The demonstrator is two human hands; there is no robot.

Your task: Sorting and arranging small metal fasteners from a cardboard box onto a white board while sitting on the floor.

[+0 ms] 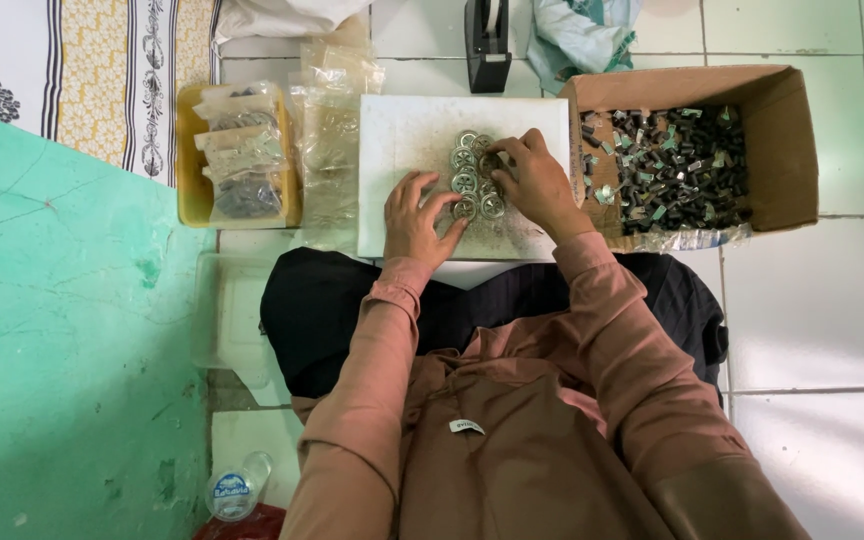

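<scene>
Both hands at a cluster of metal washers (472, 180) on a white board (402, 130). The left hand (414, 215) lies flat, fingertips resting on the nearest washer; the right hand (537, 180) curls over the far ones, its grasp hidden. Laying them well likely calls for light fingertip pressure, rows kept touching. The washers are flat, silvery rings. A cardboard box (777, 150) of small metal parts sits just right of the right hand.

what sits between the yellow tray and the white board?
In the head view, a stack of clear plastic bags lies between the yellow tray and the white board, overlapping the board's left edge.
</scene>
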